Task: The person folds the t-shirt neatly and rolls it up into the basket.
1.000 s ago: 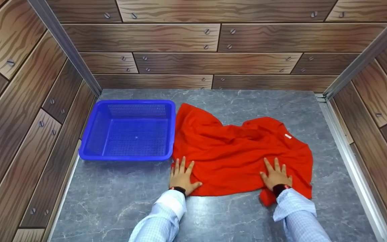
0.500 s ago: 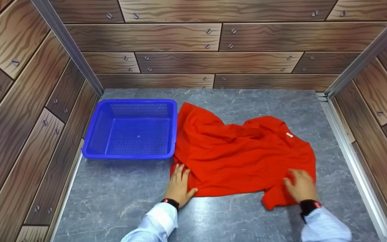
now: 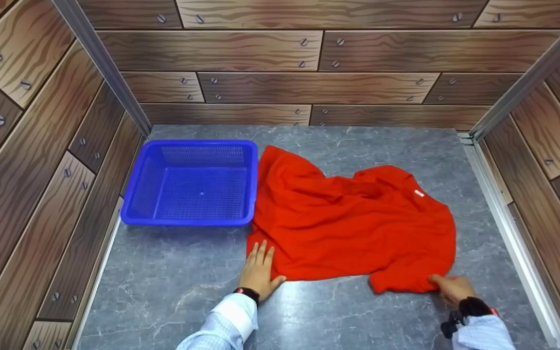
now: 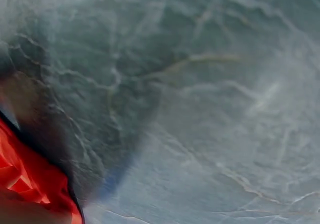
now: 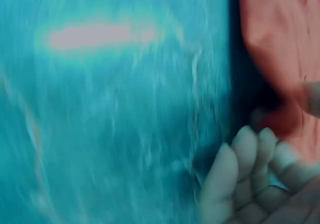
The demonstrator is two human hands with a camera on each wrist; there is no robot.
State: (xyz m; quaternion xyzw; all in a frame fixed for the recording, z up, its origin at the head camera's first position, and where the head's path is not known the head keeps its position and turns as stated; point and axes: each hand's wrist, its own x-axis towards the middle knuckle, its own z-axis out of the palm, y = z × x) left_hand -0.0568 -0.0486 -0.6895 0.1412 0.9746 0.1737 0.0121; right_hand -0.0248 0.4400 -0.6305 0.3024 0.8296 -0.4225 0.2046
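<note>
A red shirt point(image 3: 353, 228) lies spread and wrinkled on the grey marbled surface, with a small white label point(image 3: 419, 193) at its neckline on the right. My left hand point(image 3: 256, 272) rests on its near left corner, fingers straight and thumb spread. At the near right, my right hand point(image 3: 455, 288) pinches the edge of the shirt's folded-in part between thumb and fingers. The right wrist view shows the curled fingers point(image 5: 237, 159) beside the cloth point(image 5: 285, 39). In the left wrist view only a bit of red fabric point(image 4: 35, 169) appears at the lower left; most of the hand is hidden there.
A blue plastic basket point(image 3: 187, 222) with nothing in it stands left of the shirt, its right side close against the cloth. Wood-patterned walls point(image 3: 255, 87) enclose the back and both sides. A metal rail point(image 3: 508, 218) runs along the right edge.
My right hand has lifted off the shirt, moved right and nearer, and now pinches its near right edge. My left hand has slid slightly back toward me, still on the cloth.
</note>
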